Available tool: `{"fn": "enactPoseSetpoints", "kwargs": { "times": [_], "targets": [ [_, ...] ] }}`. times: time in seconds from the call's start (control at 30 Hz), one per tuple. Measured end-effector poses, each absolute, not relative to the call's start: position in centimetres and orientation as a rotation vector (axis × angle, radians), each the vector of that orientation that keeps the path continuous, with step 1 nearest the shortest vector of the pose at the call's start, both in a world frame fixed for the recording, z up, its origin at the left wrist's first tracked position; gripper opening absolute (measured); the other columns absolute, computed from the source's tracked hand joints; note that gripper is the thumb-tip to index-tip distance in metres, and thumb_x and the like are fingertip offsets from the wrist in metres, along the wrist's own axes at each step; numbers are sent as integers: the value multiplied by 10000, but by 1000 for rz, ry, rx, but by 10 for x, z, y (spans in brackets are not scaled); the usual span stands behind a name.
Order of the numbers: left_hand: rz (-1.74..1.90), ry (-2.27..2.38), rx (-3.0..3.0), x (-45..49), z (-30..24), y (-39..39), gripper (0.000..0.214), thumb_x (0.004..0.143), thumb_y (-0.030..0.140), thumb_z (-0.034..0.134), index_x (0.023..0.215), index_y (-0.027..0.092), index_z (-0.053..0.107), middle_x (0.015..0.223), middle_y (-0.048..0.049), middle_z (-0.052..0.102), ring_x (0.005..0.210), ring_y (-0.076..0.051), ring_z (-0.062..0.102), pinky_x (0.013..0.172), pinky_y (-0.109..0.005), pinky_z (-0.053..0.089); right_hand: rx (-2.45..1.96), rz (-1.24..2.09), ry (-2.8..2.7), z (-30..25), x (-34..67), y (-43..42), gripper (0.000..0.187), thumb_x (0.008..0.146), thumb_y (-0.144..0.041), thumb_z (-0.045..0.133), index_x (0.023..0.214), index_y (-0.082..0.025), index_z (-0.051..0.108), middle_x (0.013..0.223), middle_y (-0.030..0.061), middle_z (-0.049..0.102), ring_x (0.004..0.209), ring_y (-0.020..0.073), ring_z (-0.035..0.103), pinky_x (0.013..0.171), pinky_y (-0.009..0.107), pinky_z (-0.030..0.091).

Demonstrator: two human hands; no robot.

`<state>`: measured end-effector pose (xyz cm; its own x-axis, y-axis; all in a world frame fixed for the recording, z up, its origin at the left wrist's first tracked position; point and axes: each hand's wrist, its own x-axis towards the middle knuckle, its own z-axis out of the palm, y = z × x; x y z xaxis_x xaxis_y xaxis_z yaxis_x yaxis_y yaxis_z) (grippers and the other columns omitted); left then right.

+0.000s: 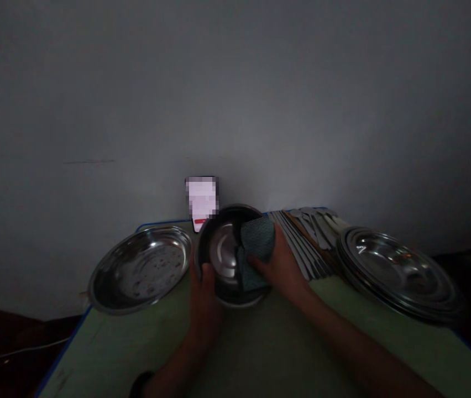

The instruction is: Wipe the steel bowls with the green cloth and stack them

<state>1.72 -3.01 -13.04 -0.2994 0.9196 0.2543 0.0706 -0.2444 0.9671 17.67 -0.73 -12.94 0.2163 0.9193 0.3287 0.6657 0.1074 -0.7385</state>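
Low at the far left of the frame, a white cable (20, 351) trails over a dark floor; above it a plain grey wall (235, 99) fills the upper two thirds of the picture, and the room is dim throughout. A pale green table (260, 354) with a blue edge spreads across the lower middle. At its left end lies a wide shallow steel dish (144, 268), its inside speckled; just behind it, at the centre, a phone (202, 202) leans upright against the wall with its screen lit.

The left hand (205, 293) is closed round the near rim of a steel bowl (223, 249), thumb inside the rim; the bowl is at the centre of the frame, tilted with its mouth towards the camera; whether its base touches the table is hard to tell in this light. The right hand (283, 271) has its fingers folded over a teal cloth (256, 243), pressing it against the bowl's inner right side.

Right of the hands, a row of steel cutlery (305, 237) lies fanned on the table; further right sits a stack of steel plates (397, 271) near the table's edge.
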Motion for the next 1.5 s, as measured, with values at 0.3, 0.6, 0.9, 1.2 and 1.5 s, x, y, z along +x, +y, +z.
{"fn": "enactPoseSetpoints", "kwargs": {
  "times": [0.3,0.6,0.9,1.2,1.5],
  "targets": [
    [1351,1202,1240,18,-126,-34,649,799,666,489,1263,220,577,1337,-91,582,1291,-292,477,1098,-441,364,-1700,264,-2056,-79,216,23,191,808,-203,632,988,-140,635,961,107,709,930,239,638,756,300,430],
    [1296,1238,1136,11,-129,-33,608,784,642,532,1177,190,637,1229,-109,649,1272,-319,491,1106,-461,344,-1595,5,-2274,-49,170,25,185,826,-293,625,958,-164,637,945,98,717,818,235,665,656,296,400],
    [1540,1379,1103,10,-120,-25,485,865,571,464,1188,244,618,1299,-51,612,1297,-266,472,1111,-425,351,-1410,600,-1389,-115,192,25,350,830,-473,534,769,-157,674,749,63,708,754,240,646,664,310,433],
    [1613,1353,1240,13,-130,-31,512,875,547,449,1260,222,545,1355,-84,551,1339,-264,413,1130,-404,305,-1242,1004,-922,-135,176,-13,364,724,-379,605,1010,-156,634,939,67,708,848,232,644,756,346,498],
    [1409,1003,1340,7,-85,-21,360,731,242,651,1080,236,561,1154,-46,658,991,-212,651,809,-312,526,-1396,523,-1796,-66,225,39,158,650,-179,486,748,-184,610,709,0,645,679,168,574,624,262,404]
  ]
}}
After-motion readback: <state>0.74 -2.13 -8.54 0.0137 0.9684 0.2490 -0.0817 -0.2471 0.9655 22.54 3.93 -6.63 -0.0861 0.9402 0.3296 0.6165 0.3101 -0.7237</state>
